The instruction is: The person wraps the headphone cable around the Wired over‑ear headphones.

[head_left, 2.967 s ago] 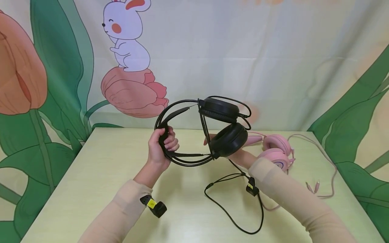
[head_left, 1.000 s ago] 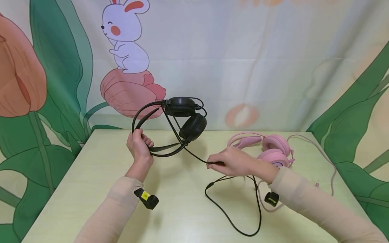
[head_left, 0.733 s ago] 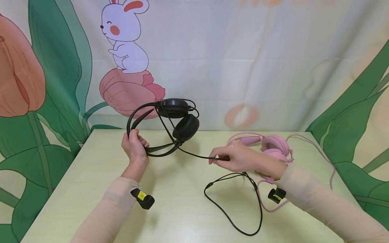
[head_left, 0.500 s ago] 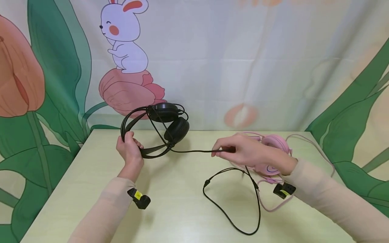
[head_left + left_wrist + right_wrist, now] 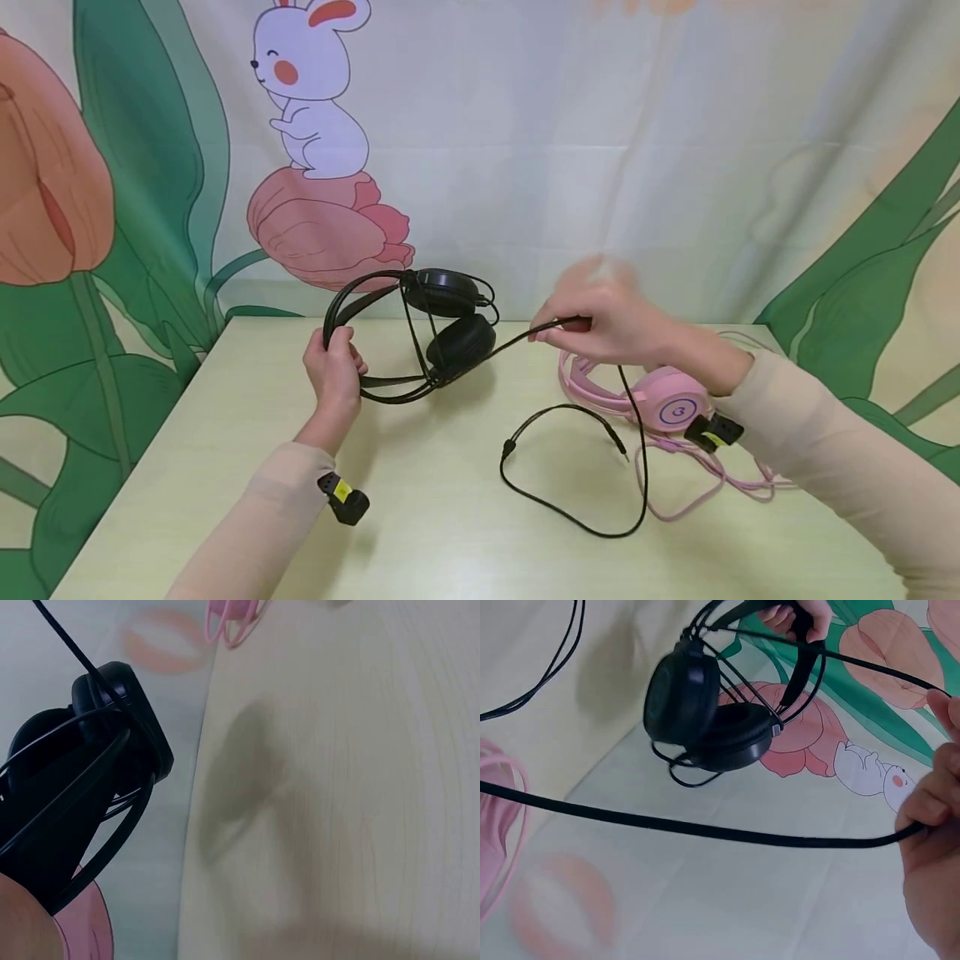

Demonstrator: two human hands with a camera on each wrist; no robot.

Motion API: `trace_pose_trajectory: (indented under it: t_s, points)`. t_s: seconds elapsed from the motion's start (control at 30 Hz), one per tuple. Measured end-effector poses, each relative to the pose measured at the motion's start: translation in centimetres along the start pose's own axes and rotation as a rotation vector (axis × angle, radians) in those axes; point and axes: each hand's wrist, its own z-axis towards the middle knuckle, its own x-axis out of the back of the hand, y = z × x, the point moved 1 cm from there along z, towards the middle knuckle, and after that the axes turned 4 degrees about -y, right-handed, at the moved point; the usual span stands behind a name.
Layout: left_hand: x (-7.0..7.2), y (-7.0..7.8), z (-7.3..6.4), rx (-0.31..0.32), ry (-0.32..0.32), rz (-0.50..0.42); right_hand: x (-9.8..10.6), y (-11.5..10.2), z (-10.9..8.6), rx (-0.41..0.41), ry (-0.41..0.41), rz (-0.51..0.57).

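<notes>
My left hand [image 5: 333, 367] grips the headband of a pair of black headphones [image 5: 442, 292], holding them above the table with the ear cups to the right. The black headphone cable [image 5: 517, 337] runs across the opening between the ear cups and the headband. From there it stretches taut, up and rightward, into my right hand [image 5: 611, 321], where thumb and fingers pinch it. Below that hand the cable hangs down and curves over the table in a loose loop, its plug [image 5: 626, 457] lying at the end. In the right wrist view the cable [image 5: 742, 836] leaves my curled fingers.
Pink headphones [image 5: 671, 396] lie on the table [image 5: 262, 417] at the right, partly behind my right arm, with their pink cord [image 5: 686, 512] in loops. A curtain [image 5: 487, 167] with a printed rabbit and flowers hangs behind the table's far edge.
My right hand came out from behind the ear cups, then drew the cable right and upward. My left hand and the headphones shifted left, then slightly back right. The cable on the table shifted.
</notes>
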Motion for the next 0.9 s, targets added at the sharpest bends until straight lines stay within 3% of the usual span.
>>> trace_pose_trajectory:
  t_s: [0.1, 0.23, 0.4, 0.57, 0.9]
  points:
    - [-0.4, 0.3, -0.4, -0.045, -0.049, 0.115, 0.4, 0.4, 0.5, 0.036, 0.063, -0.152]
    - [-0.8, 0.6, -1.0, -0.09, -0.09, 0.243, 0.6, 0.7, 0.4, -0.001, 0.079, -0.217]
    - [-1.0, 0.9, -1.5, -0.107, -0.14, 0.278, 1.1, 0.9, 0.1, -0.05, 0.107, -0.297]
    - [-1.2, 1.1, -1.9, -0.135, -0.179, 0.277, 1.5, 1.3, 0.2, -0.036, 0.13, -0.418]
    - [-1.6, 1.9, -3.2, -0.205, -0.323, 0.403, 1.8, 2.3, 0.4, -0.056, 0.11, -0.51]
